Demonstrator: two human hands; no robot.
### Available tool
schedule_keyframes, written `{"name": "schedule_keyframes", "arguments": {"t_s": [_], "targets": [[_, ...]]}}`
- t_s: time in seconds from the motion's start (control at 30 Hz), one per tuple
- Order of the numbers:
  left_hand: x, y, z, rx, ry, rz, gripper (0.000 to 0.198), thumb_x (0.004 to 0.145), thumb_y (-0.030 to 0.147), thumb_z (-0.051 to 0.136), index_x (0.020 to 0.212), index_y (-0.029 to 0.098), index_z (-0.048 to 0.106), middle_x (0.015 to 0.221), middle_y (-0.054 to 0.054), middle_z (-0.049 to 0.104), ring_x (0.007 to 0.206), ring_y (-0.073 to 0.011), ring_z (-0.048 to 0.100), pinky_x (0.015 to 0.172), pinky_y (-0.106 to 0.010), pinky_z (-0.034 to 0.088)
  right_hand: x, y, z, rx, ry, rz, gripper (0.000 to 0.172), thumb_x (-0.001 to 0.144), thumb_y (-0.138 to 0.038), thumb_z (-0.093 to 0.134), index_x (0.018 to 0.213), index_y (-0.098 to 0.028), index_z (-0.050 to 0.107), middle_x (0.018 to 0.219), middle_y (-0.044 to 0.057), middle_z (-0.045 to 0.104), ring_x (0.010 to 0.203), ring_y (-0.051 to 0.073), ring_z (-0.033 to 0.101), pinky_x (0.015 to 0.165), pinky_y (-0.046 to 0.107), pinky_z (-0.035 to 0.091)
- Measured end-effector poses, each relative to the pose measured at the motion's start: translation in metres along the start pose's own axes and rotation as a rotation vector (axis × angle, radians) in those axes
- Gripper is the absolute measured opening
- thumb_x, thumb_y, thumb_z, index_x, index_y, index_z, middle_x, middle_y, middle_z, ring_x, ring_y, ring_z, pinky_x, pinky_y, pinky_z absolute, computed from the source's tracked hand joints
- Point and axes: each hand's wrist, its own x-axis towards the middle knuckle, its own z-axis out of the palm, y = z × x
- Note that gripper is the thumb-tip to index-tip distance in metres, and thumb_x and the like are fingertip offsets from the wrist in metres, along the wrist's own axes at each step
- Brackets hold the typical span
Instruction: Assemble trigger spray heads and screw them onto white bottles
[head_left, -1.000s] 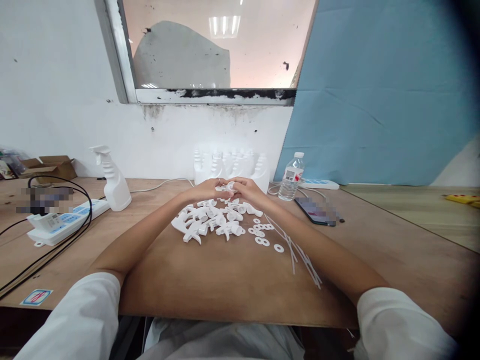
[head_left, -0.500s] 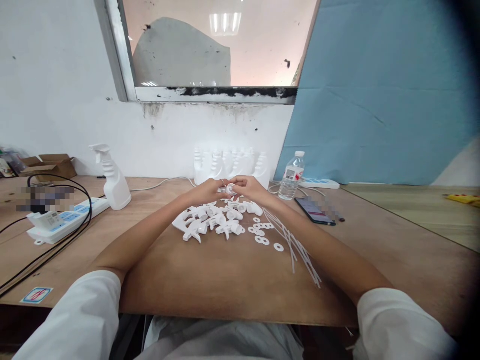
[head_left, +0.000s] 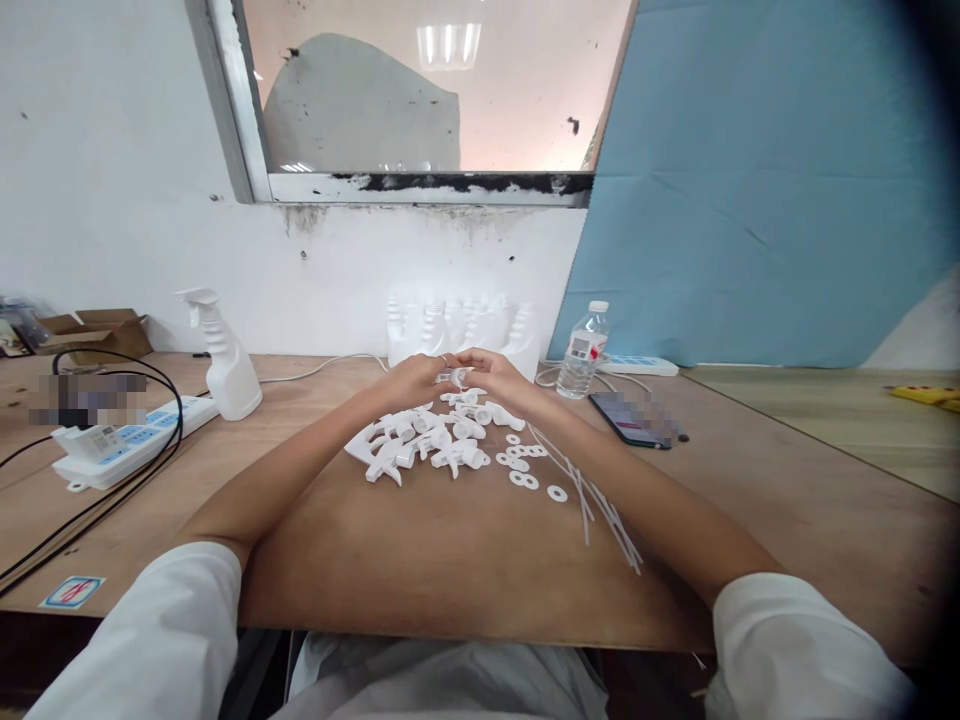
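Note:
My left hand (head_left: 420,381) and my right hand (head_left: 495,374) meet above the far side of a pile of white spray trigger heads (head_left: 427,440). Between them, the fingers of both hands close round one white spray trigger head (head_left: 452,378), of which only a small part shows. Right of the pile lie several flat white washers (head_left: 517,464). Beneath my right forearm is a bundle of thin white tubes (head_left: 592,500). Several white bottles (head_left: 450,325) stand behind my hands against the wall.
At the left stand an assembled spray bottle (head_left: 232,375) and a power strip (head_left: 142,435) with black cables. To the right are a water bottle (head_left: 585,355), a phone (head_left: 630,419) and a second power strip (head_left: 641,366). An open cardboard box (head_left: 101,330) sits at the far left.
The held trigger head has turned between my fingers, so its round opening no longer faces me. My hands have hardly shifted, and the pile, washers and tubes lie as before.

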Motion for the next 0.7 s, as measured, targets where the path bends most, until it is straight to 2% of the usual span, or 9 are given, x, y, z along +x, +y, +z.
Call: {"name": "schedule_keyframes", "arguments": {"t_s": [0.07, 0.17, 0.23, 0.33, 0.43, 0.53, 0.63, 0.7], "targets": [[0.0, 0.0, -0.001, -0.013, 0.006, -0.004, 0.04, 0.09, 0.044, 0.055, 0.123, 0.021, 0.059, 0.064, 0.001, 0.059, 0.063, -0.0183, 0.057, 0.061, -0.025, 0.036, 0.0, -0.002, -0.001, -0.046, -0.003, -0.016, 0.031, 0.066, -0.019, 0.062, 0.097, -0.018, 0.067, 0.099, 0.003, 0.068, 0.082, 0.014, 0.061, 0.071, 0.025, 0.049], [-0.001, 0.002, -0.003, -0.063, -0.024, -0.027, 0.043, 0.09, 0.048, 0.054, 0.122, 0.02, 0.059, 0.069, 0.0, 0.062, 0.061, -0.0169, 0.056, 0.058, -0.025, 0.035, 0.0, -0.005, -0.009, -0.08, -0.105, 0.024, 0.03, 0.074, -0.024, 0.063, 0.103, -0.018, 0.066, 0.105, 0.005, 0.068, 0.084, 0.015, 0.064, 0.073, 0.026, 0.051], [-0.002, 0.004, -0.005, -0.094, -0.05, -0.041, 0.045, 0.089, 0.05, 0.054, 0.122, 0.02, 0.058, 0.077, -0.002, 0.065, 0.062, -0.0165, 0.057, 0.058, -0.025, 0.036, 0.0, -0.009, -0.018, -0.12, -0.205, 0.087, 0.035, 0.078, -0.029, 0.064, 0.112, -0.021, 0.064, 0.116, 0.007, 0.066, 0.089, 0.016, 0.066, 0.075, 0.028, 0.054], [-0.003, 0.007, -0.005, -0.076, -0.068, -0.053, 0.048, 0.088, 0.052, 0.054, 0.122, 0.019, 0.058, 0.081, -0.003, 0.066, 0.069, -0.0181, 0.059, 0.06, -0.025, 0.037, -0.001, -0.017, -0.034, -0.254, -0.268, 0.135, 0.044, 0.078, -0.035, 0.071, 0.12, -0.024, 0.062, 0.129, 0.008, 0.061, 0.097, 0.019, 0.067, 0.077, 0.029, 0.055], [-0.002, 0.007, -0.003, -0.037, -0.079, -0.076, 0.051, 0.088, 0.054, 0.053, 0.123, 0.018, 0.058, 0.08, -0.005, 0.066, 0.072, -0.0199, 0.061, 0.062, -0.026, 0.038, -0.001, -0.026, -0.053, -0.384, -0.298, 0.169, 0.043, 0.081, -0.04, 0.069, 0.118, -0.02, 0.062, 0.117, 0.011, 0.068, 0.093, 0.02, 0.069, 0.077, 0.029, 0.054], [-0.001, 0.003, -0.001, -0.008, -0.08, -0.113, 0.053, 0.086, 0.055, 0.054, 0.123, 0.017, 0.058, 0.084, -0.007, 0.067, 0.073, -0.0204, 0.061, 0.061, -0.026, 0.038, 0.001, -0.025, -0.072, -0.62, -0.36, 0.274, 0.032, 0.083, -0.039, 0.066, 0.104, -0.016, 0.065, 0.102, 0.011, 0.072, 0.085, 0.019, 0.07, 0.069, 0.027, 0.052], [-0.001, 0.0, -0.001, 0.013, -0.083, -0.141, 0.053, 0.086, 0.056, 0.053, 0.123, 0.018, 0.059, 0.09, -0.008, 0.068, 0.074, -0.021, 0.062, 0.061, -0.026, 0.038, 0.004, -0.011, -0.089, -0.932, -0.434, 0.569, 0.022, 0.079, -0.032, 0.068, 0.088, -0.013, 0.066, 0.086, 0.01, 0.072, 0.077, 0.019, 0.069, 0.062, 0.024, 0.049], [-0.001, -0.001, -0.001, 0.019, -0.081, -0.135, 0.054, 0.086, 0.057, 0.053, 0.123, 0.019, 0.059, 0.094, -0.009, 0.068, 0.077, -0.0216, 0.063, 0.063, -0.026, 0.039, 0.007, 0.003, -0.096, -1.0, -0.472, 0.74, 0.02, 0.075, -0.029, 0.071, 0.078, -0.01, 0.065, 0.073, 0.01, 0.07, 0.068, 0.019, 0.068, 0.06, 0.025, 0.049]]}}
